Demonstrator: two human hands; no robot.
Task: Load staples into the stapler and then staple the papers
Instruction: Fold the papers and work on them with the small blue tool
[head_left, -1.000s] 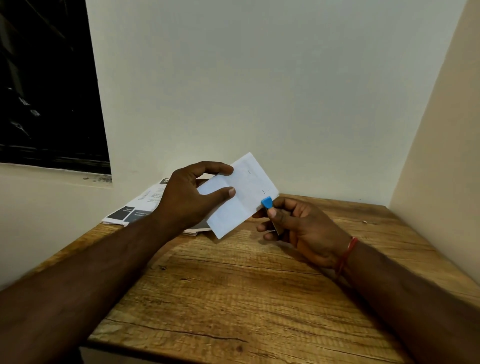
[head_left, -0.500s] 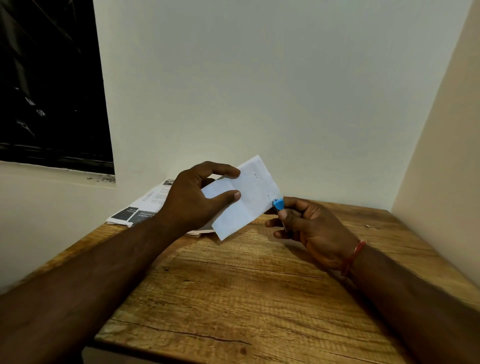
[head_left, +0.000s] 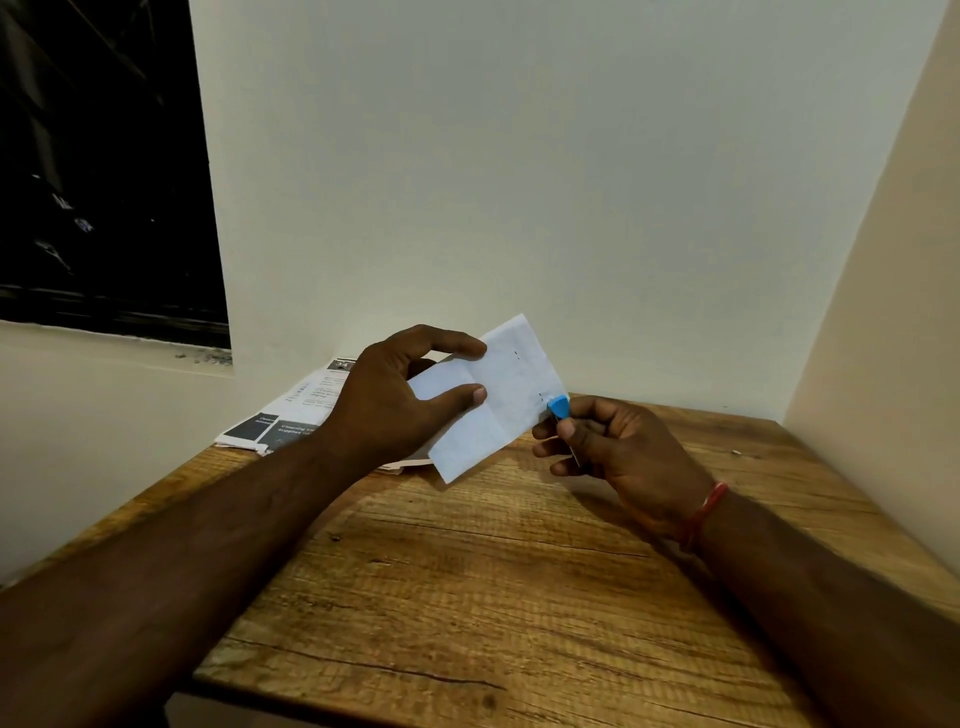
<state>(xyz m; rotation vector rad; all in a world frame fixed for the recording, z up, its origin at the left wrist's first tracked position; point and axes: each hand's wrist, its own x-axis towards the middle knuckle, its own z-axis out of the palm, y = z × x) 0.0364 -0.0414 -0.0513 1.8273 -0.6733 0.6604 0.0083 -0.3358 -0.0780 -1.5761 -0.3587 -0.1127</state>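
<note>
My left hand (head_left: 395, 400) holds a folded white paper (head_left: 498, 400) above the wooden table, thumb on its face and fingers over its top edge. Small dark staple marks show near the paper's right edge. My right hand (head_left: 618, 447) is closed around a small blue stapler (head_left: 559, 406). Only the stapler's blue tip and a sliver of metal show; the tip sits at the paper's lower right edge. The rest of the stapler is hidden in my fist.
A stack of printed sheets (head_left: 291, 415) lies at the table's back left corner, partly under my left hand. The wooden table (head_left: 467, 597) fills a corner between a back wall and a right wall (head_left: 883, 312). A dark window (head_left: 98, 166) is on the left.
The paper and both hands have shifted slightly right and up. The stapler tip has slid from the paper's lower edge toward its right edge.
</note>
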